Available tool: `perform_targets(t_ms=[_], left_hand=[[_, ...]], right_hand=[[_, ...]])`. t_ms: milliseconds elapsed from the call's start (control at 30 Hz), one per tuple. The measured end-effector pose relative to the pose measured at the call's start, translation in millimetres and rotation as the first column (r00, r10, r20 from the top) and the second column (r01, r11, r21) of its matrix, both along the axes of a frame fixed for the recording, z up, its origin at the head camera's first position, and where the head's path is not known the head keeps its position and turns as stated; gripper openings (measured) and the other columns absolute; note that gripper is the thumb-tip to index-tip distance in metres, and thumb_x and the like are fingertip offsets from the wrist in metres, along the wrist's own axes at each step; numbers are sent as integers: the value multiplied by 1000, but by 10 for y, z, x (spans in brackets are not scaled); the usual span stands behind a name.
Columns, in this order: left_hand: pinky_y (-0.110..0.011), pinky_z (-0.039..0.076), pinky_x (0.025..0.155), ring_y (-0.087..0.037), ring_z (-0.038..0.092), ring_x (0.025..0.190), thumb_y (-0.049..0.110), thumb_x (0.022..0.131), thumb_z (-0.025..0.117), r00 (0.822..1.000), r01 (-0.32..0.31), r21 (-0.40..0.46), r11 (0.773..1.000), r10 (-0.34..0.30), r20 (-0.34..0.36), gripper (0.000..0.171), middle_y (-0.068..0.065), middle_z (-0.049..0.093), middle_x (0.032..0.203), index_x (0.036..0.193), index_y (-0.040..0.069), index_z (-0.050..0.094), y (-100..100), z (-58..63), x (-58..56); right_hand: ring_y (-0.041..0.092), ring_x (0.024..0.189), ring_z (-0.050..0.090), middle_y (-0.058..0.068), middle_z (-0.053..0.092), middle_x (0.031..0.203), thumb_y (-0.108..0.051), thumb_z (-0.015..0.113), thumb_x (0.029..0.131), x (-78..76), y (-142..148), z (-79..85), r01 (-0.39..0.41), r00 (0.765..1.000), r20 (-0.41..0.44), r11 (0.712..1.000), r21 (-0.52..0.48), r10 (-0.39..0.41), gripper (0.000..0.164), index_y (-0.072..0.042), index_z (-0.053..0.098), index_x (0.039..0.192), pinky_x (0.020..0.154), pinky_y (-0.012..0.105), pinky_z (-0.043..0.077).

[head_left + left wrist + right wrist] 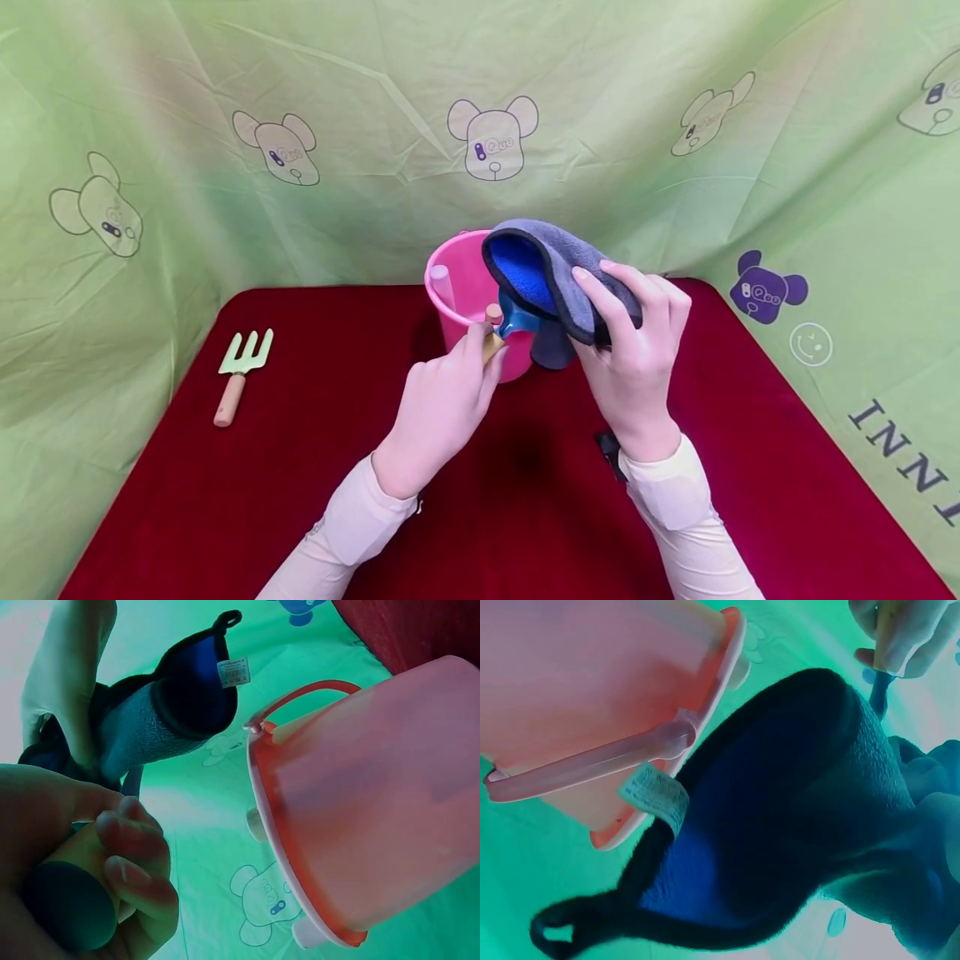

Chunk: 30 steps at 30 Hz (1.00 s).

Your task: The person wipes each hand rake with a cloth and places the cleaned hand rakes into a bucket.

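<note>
My left hand [442, 408] grips the wooden handle of a small blue garden trowel [516, 318]. In the left wrist view its fingers [135, 847] curl round the handle, whose dark end faces the camera. A grey cloth [581, 267] with a bright blue inner side and black edging is pinched in my right hand [633, 358], thumb below and fingers on top. The folded cloth overlaps the trowel's blue head, hiding most of it. A white label [656, 795] and a hanging loop [559, 930] show along the cloth's edge.
Just behind both hands stands a pink bucket [452, 329] with a carrying handle [592, 769]. A pale rod end [440, 279] and a wooden handle end [492, 313] show at its rim. A light green hand fork [243, 367] lies left on the red tabletop [300, 500]. Green fabric [360, 183] hangs around the table.
</note>
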<state>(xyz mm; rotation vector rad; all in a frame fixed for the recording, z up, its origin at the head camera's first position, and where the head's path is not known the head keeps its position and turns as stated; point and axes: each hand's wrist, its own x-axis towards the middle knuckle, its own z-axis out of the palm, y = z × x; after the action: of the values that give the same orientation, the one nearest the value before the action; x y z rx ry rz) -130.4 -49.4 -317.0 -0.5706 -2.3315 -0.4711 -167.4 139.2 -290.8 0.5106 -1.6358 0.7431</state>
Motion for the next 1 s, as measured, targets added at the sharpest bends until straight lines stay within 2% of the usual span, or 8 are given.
perform_targets(t_ms=[133, 300, 533, 633, 800, 1000], left_hand=[[-19, 23, 40, -8, 37, 41, 26, 100, 65, 999, -19, 19, 1000, 18, 29, 34, 1, 53, 59, 123, 4, 54, -6, 12, -2], [-20, 28, 39, -10, 42, 41, 26, 97, 69, 996, -49, 39, 998, 46, 72, 35, -1, 58, 61, 120, 4, 55, -7, 28, -4], [-29, 39, 39, -16, 54, 45, 25, 95, 72, 996, -90, 53, 995, 89, 22, 24, -1, 63, 66, 105, 7, 60, -14, 22, -14], [-31, 40, 39, -17, 55, 45, 23, 96, 71, 996, -94, 49, 994, 93, 15, 19, -1, 59, 63, 96, 8, 58, -21, 23, -10], [-29, 37, 39, -14, 48, 42, 17, 97, 67, 997, -66, 59, 996, 64, 43, 20, 2, 49, 56, 84, 11, 52, -35, 27, 9], [-30, 41, 41, -14, 49, 44, 15, 98, 64, 999, -10, 68, 998, 7, 36, 12, 0, 53, 62, 90, 10, 56, -51, 34, -2]], right_hand=[[41, 113, 54, 17, 68, 121, -6, 84, 77, 43, 22, 23, -47, 998, 29, 999, 2, 47, 37, -13, 76, 113, 99, 43, 42], [41, 113, 56, 20, 67, 121, -9, 81, 78, 90, 14, 30, -123, 991, 53, 991, 47, 120, 38, -9, 74, 116, 99, 44, 41], [39, 111, 60, 22, 67, 120, -17, 72, 87, 122, -60, -13, -209, 976, 78, 972, 105, 202, 37, -2, 69, 120, 100, 44, 45], [39, 110, 61, 21, 68, 121, -22, 69, 91, 135, -95, -29, -223, 973, 89, 966, 132, 212, 39, 1, 67, 122, 101, 44, 45], [40, 112, 60, 21, 68, 123, -23, 65, 94, 158, -138, -46, -254, 963, 132, 951, 177, 233, 39, 0, 68, 125, 102, 44, 45], [41, 115, 57, 20, 67, 127, -17, 65, 91, 167, -155, -54, -285, 950, 190, 939, 192, 249, 42, -1, 67, 129, 106, 43, 43]])
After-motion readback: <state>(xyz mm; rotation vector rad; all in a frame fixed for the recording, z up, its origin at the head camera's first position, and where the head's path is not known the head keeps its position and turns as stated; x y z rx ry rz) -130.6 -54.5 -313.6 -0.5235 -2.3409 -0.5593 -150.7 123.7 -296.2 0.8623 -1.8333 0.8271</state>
